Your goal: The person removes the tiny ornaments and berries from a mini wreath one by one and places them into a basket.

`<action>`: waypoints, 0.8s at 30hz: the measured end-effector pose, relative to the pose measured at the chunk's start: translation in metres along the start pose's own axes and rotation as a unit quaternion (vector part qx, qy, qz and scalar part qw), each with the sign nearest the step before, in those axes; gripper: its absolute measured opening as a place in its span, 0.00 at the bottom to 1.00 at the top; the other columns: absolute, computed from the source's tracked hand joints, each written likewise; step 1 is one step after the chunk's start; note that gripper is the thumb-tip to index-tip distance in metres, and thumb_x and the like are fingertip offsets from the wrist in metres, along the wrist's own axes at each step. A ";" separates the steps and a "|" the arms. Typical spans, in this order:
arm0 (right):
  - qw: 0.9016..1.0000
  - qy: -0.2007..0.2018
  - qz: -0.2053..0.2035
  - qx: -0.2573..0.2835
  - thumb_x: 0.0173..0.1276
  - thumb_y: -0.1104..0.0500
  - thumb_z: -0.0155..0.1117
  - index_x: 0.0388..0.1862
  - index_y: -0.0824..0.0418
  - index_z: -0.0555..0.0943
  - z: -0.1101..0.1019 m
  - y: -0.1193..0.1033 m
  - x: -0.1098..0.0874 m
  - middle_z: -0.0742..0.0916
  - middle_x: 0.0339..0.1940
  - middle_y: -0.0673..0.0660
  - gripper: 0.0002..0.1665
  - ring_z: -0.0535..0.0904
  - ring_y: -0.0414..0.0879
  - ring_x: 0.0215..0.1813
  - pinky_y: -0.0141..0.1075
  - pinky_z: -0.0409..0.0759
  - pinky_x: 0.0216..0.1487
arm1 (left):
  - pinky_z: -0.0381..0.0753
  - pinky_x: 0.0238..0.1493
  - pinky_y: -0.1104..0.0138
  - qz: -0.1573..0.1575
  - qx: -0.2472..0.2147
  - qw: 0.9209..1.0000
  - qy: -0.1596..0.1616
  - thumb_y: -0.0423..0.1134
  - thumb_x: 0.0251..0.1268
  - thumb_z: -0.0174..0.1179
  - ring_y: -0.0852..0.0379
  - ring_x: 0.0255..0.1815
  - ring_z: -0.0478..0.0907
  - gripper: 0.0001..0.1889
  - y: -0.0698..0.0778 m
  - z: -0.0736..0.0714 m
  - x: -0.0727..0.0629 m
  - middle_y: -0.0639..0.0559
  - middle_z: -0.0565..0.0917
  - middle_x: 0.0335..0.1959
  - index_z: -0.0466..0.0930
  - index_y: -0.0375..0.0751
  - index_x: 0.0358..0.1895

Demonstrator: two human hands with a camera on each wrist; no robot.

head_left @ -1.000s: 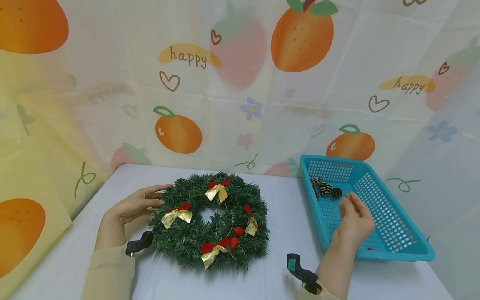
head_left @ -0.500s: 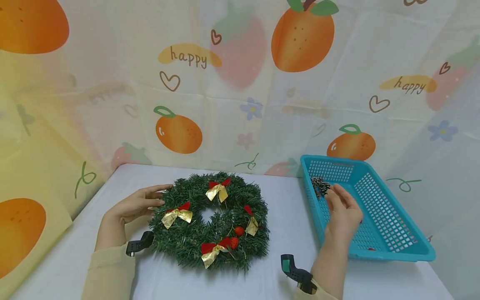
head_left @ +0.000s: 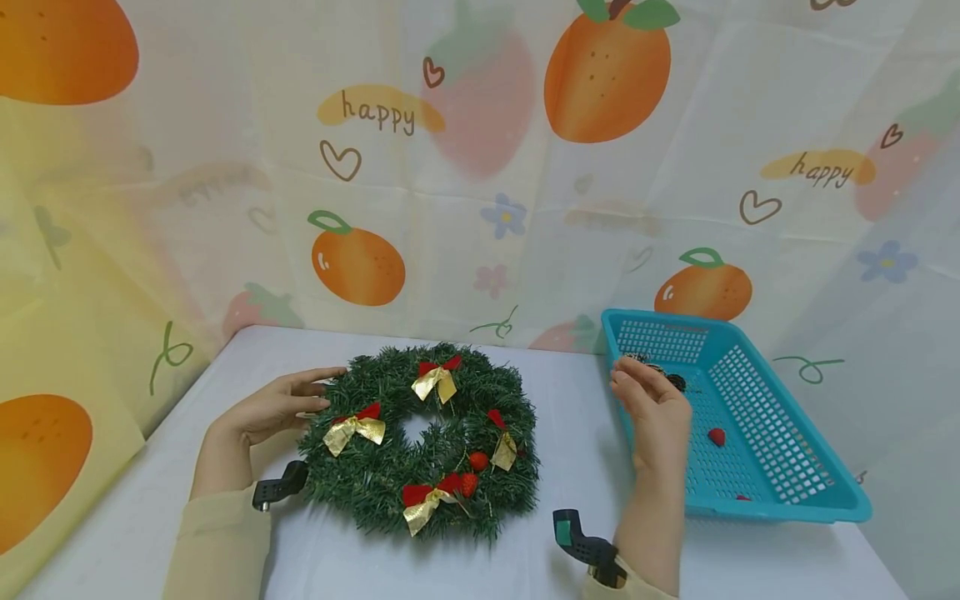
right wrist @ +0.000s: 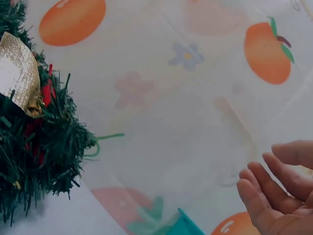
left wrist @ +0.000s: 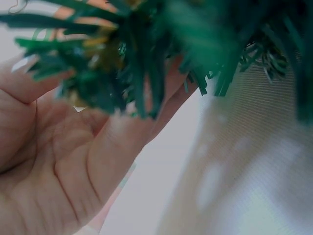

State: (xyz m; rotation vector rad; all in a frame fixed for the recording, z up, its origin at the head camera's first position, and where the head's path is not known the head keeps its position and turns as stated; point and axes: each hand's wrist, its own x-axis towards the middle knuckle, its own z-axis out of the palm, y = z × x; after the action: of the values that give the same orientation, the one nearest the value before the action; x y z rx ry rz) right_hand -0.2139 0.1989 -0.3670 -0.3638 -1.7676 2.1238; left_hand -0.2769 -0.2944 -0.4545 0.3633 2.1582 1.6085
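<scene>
A green tinsel wreath (head_left: 420,442) lies on the white table, set with several red-and-gold bows (head_left: 433,379) and red berries (head_left: 468,484). My left hand (head_left: 281,406) holds its left edge; green strands stand between thumb and fingers (left wrist: 117,142) in the left wrist view. My right hand (head_left: 660,417) is raised over the near-left side of the blue basket (head_left: 795,417), fingers loosely bent. In the right wrist view nothing shows between its fingers (right wrist: 254,196). Pine cones (head_left: 677,382) in the basket are partly hidden behind this hand.
A red berry (head_left: 717,437) lies on the basket floor, and another red bit (head_left: 742,497) shows near its front wall. A fruit-printed cloth (head_left: 480,250) hangs behind the table. White tabletop (head_left: 573,417) lies between wreath and basket.
My right hand has moved left from above the basket's middle to its left side, uncovering the red berry and covering most of the pine cones. The left hand and wreath have stayed put.
</scene>
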 end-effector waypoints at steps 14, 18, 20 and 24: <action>0.935 -0.345 -0.027 -0.075 0.71 0.63 0.62 0.62 0.76 0.74 0.017 0.017 -0.001 0.89 0.48 0.44 0.25 0.86 0.37 0.52 0.33 0.82 0.56 | 0.80 0.38 0.66 -0.001 -0.001 1.000 0.002 0.41 0.74 0.55 0.71 0.56 0.73 0.36 0.001 0.001 -0.001 0.27 0.45 0.79 0.51 0.47 0.80; 0.900 -0.424 -0.027 -0.103 0.70 0.63 0.63 0.61 0.74 0.76 0.025 0.023 -0.002 0.89 0.51 0.51 0.24 0.86 0.38 0.52 0.34 0.82 0.57 | 0.80 0.38 0.66 -0.003 -0.002 1.000 0.003 0.41 0.74 0.56 0.71 0.56 0.73 0.36 0.001 0.001 -0.001 0.27 0.45 0.79 0.51 0.47 0.80; 0.883 -0.453 -0.025 -0.117 0.69 0.62 0.64 0.60 0.72 0.78 0.030 0.025 -0.003 0.88 0.54 0.60 0.23 0.86 0.40 0.52 0.36 0.83 0.57 | 0.80 0.38 0.66 -0.002 -0.003 1.000 0.002 0.41 0.73 0.56 0.70 0.56 0.73 0.36 0.001 0.001 -0.001 0.27 0.46 0.79 0.51 0.47 0.80; 0.858 -0.494 -0.022 -0.141 0.69 0.61 0.65 0.59 0.69 0.79 0.039 0.028 -0.006 0.84 0.58 0.72 0.22 0.87 0.43 0.53 0.38 0.83 0.55 | 0.80 0.37 0.66 -0.001 -0.002 1.000 0.001 0.40 0.74 0.55 0.70 0.56 0.73 0.36 0.000 0.001 -0.001 0.27 0.46 0.79 0.50 0.47 0.80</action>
State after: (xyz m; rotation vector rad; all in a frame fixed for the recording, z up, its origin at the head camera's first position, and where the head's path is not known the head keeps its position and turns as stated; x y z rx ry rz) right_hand -0.2274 0.1570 -0.3870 0.8731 -2.5624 2.1556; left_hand -0.2760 -0.2938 -0.4542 0.3595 2.1558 1.6131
